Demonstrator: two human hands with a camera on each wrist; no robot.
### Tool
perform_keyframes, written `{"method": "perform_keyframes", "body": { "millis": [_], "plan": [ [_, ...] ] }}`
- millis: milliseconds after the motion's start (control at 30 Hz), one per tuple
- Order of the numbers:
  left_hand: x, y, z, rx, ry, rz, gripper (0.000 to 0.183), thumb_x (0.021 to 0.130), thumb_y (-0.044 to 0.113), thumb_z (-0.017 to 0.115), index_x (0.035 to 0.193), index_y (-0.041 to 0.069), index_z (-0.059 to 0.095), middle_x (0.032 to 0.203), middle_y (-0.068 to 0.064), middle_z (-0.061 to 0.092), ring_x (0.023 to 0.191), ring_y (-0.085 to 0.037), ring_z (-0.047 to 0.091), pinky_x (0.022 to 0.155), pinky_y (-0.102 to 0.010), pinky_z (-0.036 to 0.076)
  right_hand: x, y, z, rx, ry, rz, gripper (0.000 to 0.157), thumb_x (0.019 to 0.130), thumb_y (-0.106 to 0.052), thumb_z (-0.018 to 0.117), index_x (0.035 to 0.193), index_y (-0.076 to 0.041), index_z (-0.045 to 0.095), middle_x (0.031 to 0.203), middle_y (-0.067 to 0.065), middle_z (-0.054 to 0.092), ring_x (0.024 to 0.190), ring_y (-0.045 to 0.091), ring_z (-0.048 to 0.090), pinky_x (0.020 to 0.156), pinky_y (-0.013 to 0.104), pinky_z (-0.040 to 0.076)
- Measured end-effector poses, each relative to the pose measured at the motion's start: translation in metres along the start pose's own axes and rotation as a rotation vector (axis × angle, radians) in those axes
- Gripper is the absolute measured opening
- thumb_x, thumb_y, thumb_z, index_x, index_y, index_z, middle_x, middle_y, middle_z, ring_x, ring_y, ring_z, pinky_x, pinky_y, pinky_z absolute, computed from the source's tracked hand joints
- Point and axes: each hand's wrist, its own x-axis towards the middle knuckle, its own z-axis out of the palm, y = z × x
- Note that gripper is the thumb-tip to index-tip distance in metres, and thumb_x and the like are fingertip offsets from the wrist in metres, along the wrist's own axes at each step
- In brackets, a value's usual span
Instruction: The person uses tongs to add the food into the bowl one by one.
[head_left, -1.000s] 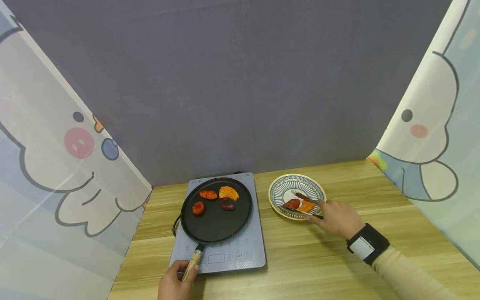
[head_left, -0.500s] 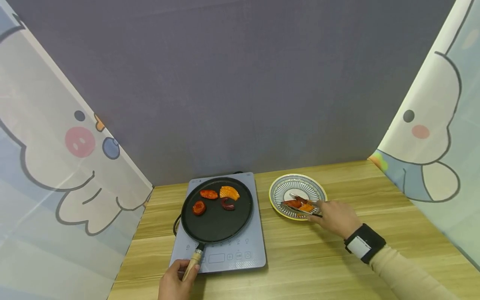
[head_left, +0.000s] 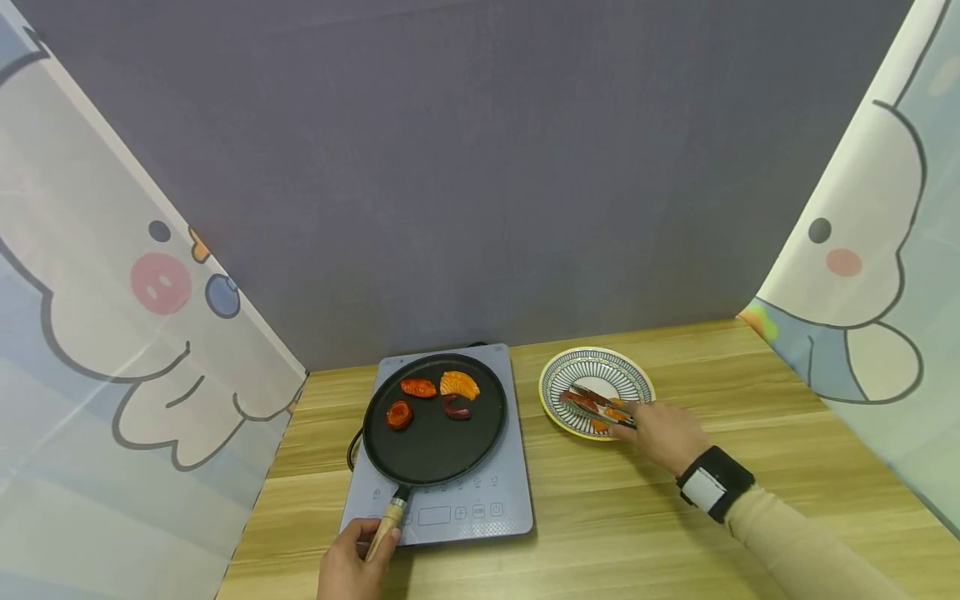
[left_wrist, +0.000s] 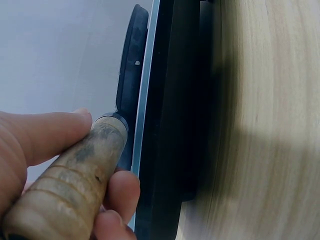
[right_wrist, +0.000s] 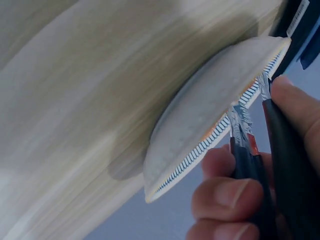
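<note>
My left hand point(head_left: 351, 565) grips the wooden handle point(head_left: 384, 529) of a round black frying pan point(head_left: 442, 450); in the left wrist view the thumb lies along the handle point(left_wrist: 70, 182) with fingers beneath. On the pan lie a round red-brown piece point(head_left: 399, 415), a reddish wing-shaped piece point(head_left: 418, 387), an orange slice point(head_left: 459, 384) and a dark red curled tentacle point(head_left: 456, 408). My right hand point(head_left: 667, 435) holds black-handled metal tongs point(right_wrist: 292, 165) over a patterned plate point(head_left: 558, 375). The tongs' arms stand either side of a reddish piece point(head_left: 579, 402); orange food point(head_left: 600, 425) lies beside it, partly hidden.
The pan sits on a grey induction cooker point(head_left: 491, 500) with a touch panel along its front. A black cable point(head_left: 350, 454) shows at its left. A grey wall point(head_left: 480, 183) stands behind the wooden table point(head_left: 585, 533), with cartoon-printed panels point(head_left: 135, 350) at both sides.
The tongs' arms have drawn closer together around the reddish piece, which has shifted slightly up and left on the plate. My right wrist has moved a little left; my left hand stays on the handle.
</note>
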Motion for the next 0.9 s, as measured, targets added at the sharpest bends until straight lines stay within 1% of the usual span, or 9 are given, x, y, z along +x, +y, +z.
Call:
{"method": "perform_keyframes", "body": {
  "millis": [167, 300, 433, 533, 667, 767, 900],
  "plan": [
    [0.0, -0.0006, 0.001, 0.004, -0.001, 0.001, 0.028, 0.075, 0.03, 0.072, 0.086, 0.007, 0.063, 0.075, -0.002, 0.063, 0.061, -0.01, 0.053, 0.053, -0.032, 0.045, 0.0031, -0.0003, 0.0021, -0.003, -0.017, 0.001, 0.052, 0.075, -0.053, 0.064, 0.102, -0.009, 0.062, 0.068, 0.008, 0.062, 0.053, 0.018, 0.051, 0.043, 0.04, 0.043],
    [0.0001, -0.0001, 0.0006, 0.003, -0.005, -0.002, 0.028, 0.075, 0.031, 0.072, 0.087, 0.007, 0.063, 0.074, -0.001, 0.063, 0.062, -0.01, 0.053, 0.053, -0.032, 0.045, 0.0033, 0.0003, -0.0013, -0.028, -0.027, -0.002, 0.057, 0.075, -0.056, 0.062, 0.103, -0.006, 0.061, 0.067, 0.009, 0.061, 0.051, 0.018, 0.05, 0.042, 0.04, 0.042],
    [0.0003, 0.001, -0.001, -0.006, -0.005, 0.001, 0.029, 0.075, 0.032, 0.071, 0.087, 0.007, 0.063, 0.073, -0.001, 0.062, 0.061, -0.01, 0.053, 0.052, -0.031, 0.045, 0.0016, 0.0023, -0.0054, -0.043, -0.021, -0.032, 0.052, 0.078, -0.052, 0.061, 0.102, -0.006, 0.061, 0.065, 0.005, 0.059, 0.051, 0.015, 0.049, 0.042, 0.039, 0.042],
    [0.0004, 0.001, -0.0016, -0.014, -0.009, 0.004, 0.029, 0.076, 0.031, 0.071, 0.087, 0.006, 0.063, 0.072, -0.001, 0.062, 0.06, -0.01, 0.053, 0.052, -0.031, 0.045, 0.0002, 0.0044, -0.0069, -0.041, -0.003, -0.082, 0.046, 0.079, -0.046, 0.062, 0.104, -0.008, 0.061, 0.066, 0.004, 0.06, 0.054, 0.017, 0.051, 0.045, 0.041, 0.044],
    [0.0007, 0.0009, -0.0017, -0.02, -0.018, 0.002, 0.029, 0.076, 0.031, 0.071, 0.088, 0.005, 0.063, 0.072, -0.001, 0.062, 0.06, -0.009, 0.053, 0.052, -0.031, 0.045, -0.0002, 0.0062, -0.0069, -0.048, 0.021, -0.14, 0.045, 0.08, -0.044, 0.063, 0.108, -0.01, 0.061, 0.068, 0.006, 0.062, 0.056, 0.02, 0.054, 0.047, 0.043, 0.045],
    [0.0007, 0.0011, -0.0017, -0.02, -0.02, 0.0, 0.03, 0.076, 0.031, 0.071, 0.088, 0.005, 0.063, 0.072, -0.002, 0.062, 0.06, -0.009, 0.053, 0.052, -0.031, 0.045, 0.0003, 0.0069, -0.0059, -0.054, 0.021, -0.147, 0.045, 0.079, -0.043, 0.064, 0.11, -0.011, 0.061, 0.067, 0.006, 0.062, 0.054, 0.019, 0.053, 0.046, 0.042, 0.044],
    [0.0006, 0.0016, -0.002, -0.018, -0.02, 0.003, 0.03, 0.076, 0.031, 0.071, 0.088, 0.005, 0.063, 0.073, -0.002, 0.062, 0.06, -0.01, 0.053, 0.052, -0.031, 0.046, 0.0016, 0.0067, -0.0038, -0.065, 0.018, -0.137, 0.046, 0.079, -0.043, 0.065, 0.111, -0.011, 0.061, 0.068, 0.007, 0.062, 0.055, 0.02, 0.053, 0.045, 0.043, 0.044]
  ]
}}
